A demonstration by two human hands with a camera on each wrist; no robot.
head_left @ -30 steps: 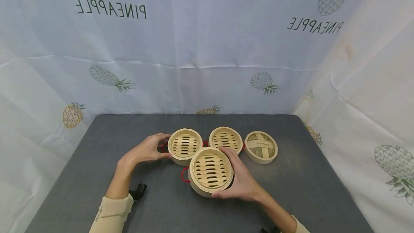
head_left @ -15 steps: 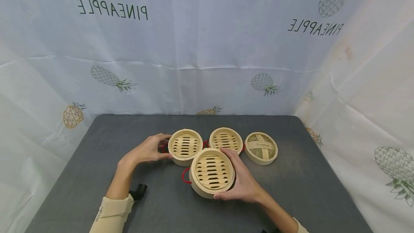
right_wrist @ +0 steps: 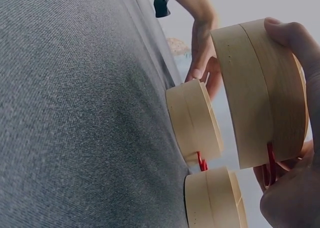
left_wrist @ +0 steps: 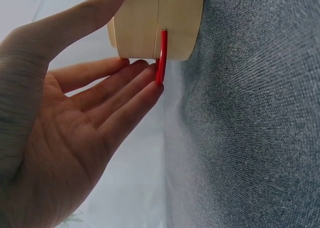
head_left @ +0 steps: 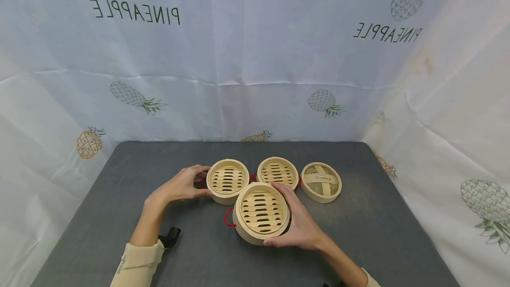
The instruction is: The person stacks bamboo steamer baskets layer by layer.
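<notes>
My right hand (head_left: 299,223) grips a round bamboo steamer basket (head_left: 261,211) with a slatted floor and red side handles. In the right wrist view this basket (right_wrist: 255,88) is raised off the tabletop, thumb on one side and fingers on the other. A second bamboo basket (head_left: 228,180) sits on the table at left. My left hand (head_left: 185,184) holds its left side, thumb in front and fingers behind. A red handle (left_wrist: 162,55) sits between them in the left wrist view. Behind the raised basket stands a third basket (head_left: 277,172), partly hidden by it.
A woven bamboo lid (head_left: 321,182) with a crossed band lies right of the third basket. The dark grey table (head_left: 207,256) ends at a pineapple-print cloth (head_left: 239,56) hung behind and at the sides. A black device (head_left: 170,237) sticks out from the left wrist.
The raised basket and my right hand have shifted very slightly right and toward me. My left hand and its basket stay in place.
</notes>
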